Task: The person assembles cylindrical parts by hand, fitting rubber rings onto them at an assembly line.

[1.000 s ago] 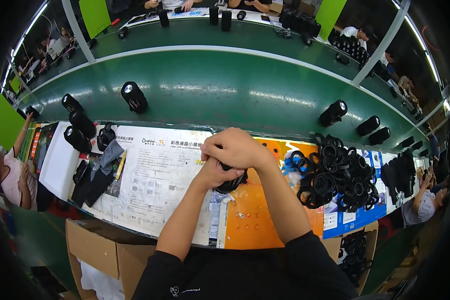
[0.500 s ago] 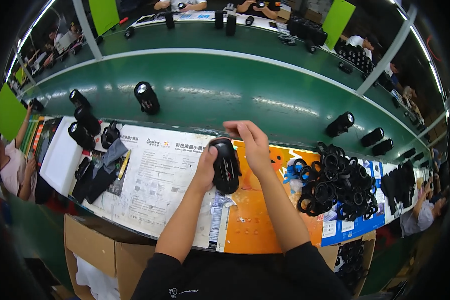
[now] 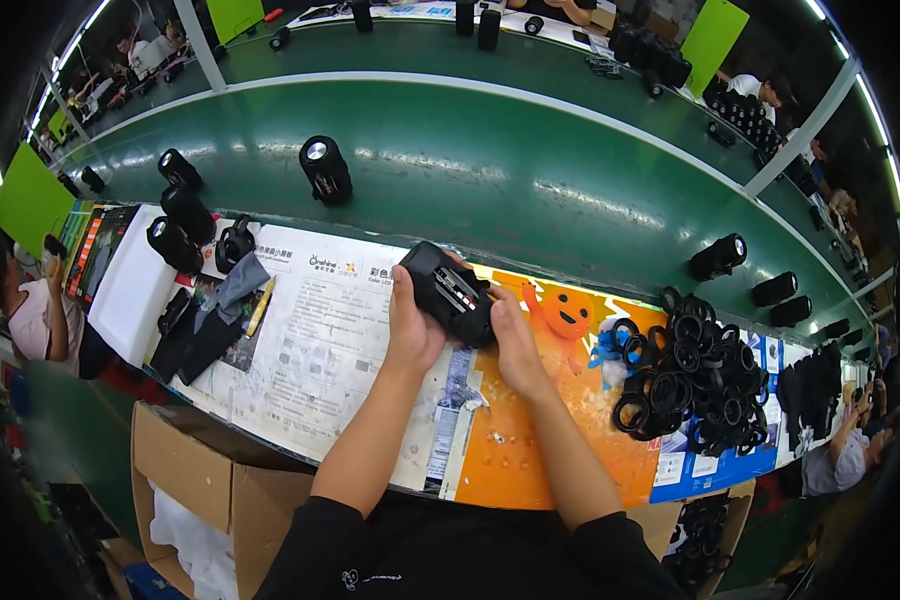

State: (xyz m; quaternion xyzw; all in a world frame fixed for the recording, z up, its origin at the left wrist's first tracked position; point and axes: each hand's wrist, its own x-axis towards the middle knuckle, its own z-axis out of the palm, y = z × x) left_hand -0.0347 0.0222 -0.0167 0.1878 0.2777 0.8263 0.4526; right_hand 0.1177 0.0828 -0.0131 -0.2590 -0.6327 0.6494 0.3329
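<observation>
One cylinder (image 3: 444, 299), gripped by left hand (image 3: 415, 332) and right hand (image 3: 514, 342).
The left hand bears on the cylinder's left side, thumb uppermost; the right hand closes on its lower right end. Sound handling, in this inspector's judgement: even pressure from both sides, fingers clear of the panel (image 3: 460, 291), slow turning of the body. Cylinder sits tilted between the palms, panel up, above the join of white sheet (image 3: 315, 350) and orange sheet (image 3: 540, 455); rings (image 3: 685, 375) apart, at right.

Held device (image 3: 438, 283): plastic-looking. Green belt (image 3: 450, 150): smooth, glossy. Grey rag (image 3: 240, 282): matt cloth. Box (image 3: 182, 450): matt cardboard.
</observation>
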